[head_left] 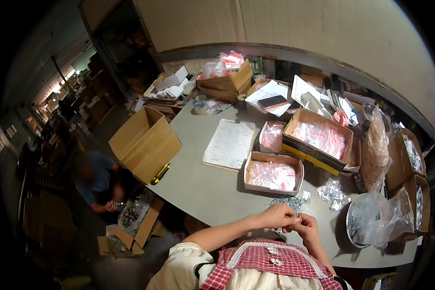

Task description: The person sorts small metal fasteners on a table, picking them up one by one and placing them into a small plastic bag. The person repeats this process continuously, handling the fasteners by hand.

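Note:
My left hand (277,216) and my right hand (307,227) meet fingertip to fingertip just above the table's near edge. Both have their fingers pinched together; whatever they hold is too small to make out. Right beyond them lies a loose pile of small screw-like metal pieces (287,201), partly hidden by my left hand. A heap of small shiny metal parts (334,192) is farther right. Past the pile stands a white open box (274,191), filled with small clear plastic bags (271,174) marked with red.
A white tub (349,231) of metal pieces with a plastic liner stands right. Behind are a larger box of bags (319,164), a paper sheet (229,143) and a phone (272,102). A cardboard carton (147,145) and yellow cutter (160,174) sit left. Another person (97,179) works lower left.

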Demonstrator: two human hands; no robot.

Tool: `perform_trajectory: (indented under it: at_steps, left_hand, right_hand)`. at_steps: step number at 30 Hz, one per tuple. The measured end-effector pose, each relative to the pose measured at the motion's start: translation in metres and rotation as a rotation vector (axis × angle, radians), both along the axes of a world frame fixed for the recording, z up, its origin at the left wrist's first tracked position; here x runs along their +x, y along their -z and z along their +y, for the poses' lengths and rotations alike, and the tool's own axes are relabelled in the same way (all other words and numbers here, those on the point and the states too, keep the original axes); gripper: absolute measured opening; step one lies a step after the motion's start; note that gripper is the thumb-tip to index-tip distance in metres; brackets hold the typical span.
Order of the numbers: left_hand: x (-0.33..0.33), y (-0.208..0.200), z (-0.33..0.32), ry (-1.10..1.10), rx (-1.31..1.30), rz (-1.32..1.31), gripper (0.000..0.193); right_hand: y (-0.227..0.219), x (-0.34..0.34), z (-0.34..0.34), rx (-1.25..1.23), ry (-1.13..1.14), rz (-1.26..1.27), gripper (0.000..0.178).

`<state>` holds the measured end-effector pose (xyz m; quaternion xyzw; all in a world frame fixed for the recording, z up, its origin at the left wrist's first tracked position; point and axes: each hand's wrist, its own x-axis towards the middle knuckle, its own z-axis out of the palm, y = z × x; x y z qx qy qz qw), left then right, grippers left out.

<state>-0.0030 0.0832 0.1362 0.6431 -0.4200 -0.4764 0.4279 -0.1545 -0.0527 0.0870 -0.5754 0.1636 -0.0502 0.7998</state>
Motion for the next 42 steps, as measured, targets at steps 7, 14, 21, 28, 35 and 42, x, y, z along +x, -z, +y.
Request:
perform_trajectory:
  at_steps: [7,14,21,28,35,42]
  left_hand:
    - [-0.002,0.007,0.002,0.088,-0.024,0.096,0.026]
    - [-0.007,0.021,0.006,-0.051,-0.051,0.149,0.021]
    - [-0.027,0.016,0.011,-0.299,-0.194,-0.188,0.016]
    - [-0.023,0.029,0.012,-0.36,-0.326,-0.569,0.013]
    - [-0.02,0.024,0.006,-0.349,-0.529,-0.831,0.031]
    - [-0.014,0.041,0.007,-0.265,-0.607,-0.875,0.052]
  right_hand:
    - [-0.02,-0.01,-0.025,0.052,-0.219,0.219,0.018]
    - [-0.031,-0.006,-0.018,0.064,-0.249,0.192,0.021]
    - [-0.015,0.001,-0.009,-0.114,0.009,0.102,0.014]
    - [-0.021,0.009,0.0,-0.962,0.129,0.03,0.017]
    - [-0.007,0.01,-0.004,-0.683,0.222,0.141,0.017]
    - [-0.003,0.01,-0.006,-0.378,0.206,0.13,0.018]
